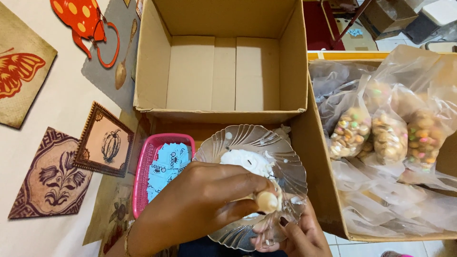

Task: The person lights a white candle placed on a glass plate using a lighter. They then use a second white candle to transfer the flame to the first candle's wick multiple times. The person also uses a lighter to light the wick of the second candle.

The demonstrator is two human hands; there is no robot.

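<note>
Left hand (204, 202) pinches small round biscuit (267, 202) over glass dish (290, 166) of white cream (247, 162); right hand (297, 235) holds dish's near edge.

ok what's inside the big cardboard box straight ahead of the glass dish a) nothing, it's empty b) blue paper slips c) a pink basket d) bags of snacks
a: the open cardboard box behind the glass dish shows only its bare bottom flaps, while the bags of snacks sit in another box at the right and the blue slips lie in the pink basket.
</note>
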